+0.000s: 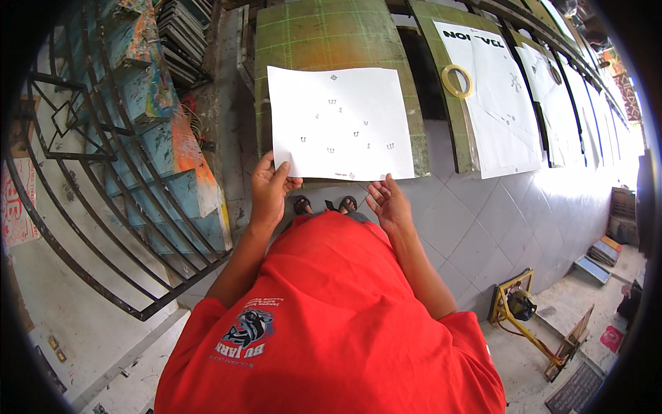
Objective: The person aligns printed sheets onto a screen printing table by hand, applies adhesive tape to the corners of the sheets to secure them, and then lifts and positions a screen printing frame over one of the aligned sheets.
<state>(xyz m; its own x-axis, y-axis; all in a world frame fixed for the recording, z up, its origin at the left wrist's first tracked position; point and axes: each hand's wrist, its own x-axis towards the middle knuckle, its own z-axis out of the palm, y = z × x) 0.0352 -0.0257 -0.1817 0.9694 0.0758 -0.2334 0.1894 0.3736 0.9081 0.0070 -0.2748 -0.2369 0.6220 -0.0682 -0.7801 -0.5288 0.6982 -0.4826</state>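
Note:
A white paper sheet [341, 124] with several small dark printed marks is held up in front of me. My left hand [270, 185] grips its lower left corner, thumb on top. At the lower right edge, my right hand [390, 201] pinches the sheet between thumb and fingers. Behind the sheet lies a worn green board [331, 34] with a pale grid of lines, its lower part mostly hidden by the paper.
To the right, a row of boards carries more printed sheets [500, 131]; a roll of yellowish tape [456, 81] rests on the nearest one. A black metal railing [141, 303] curves along the left, beside paint-stained blue steps [148, 186]. A yellow frame [514, 303] stands at the lower right.

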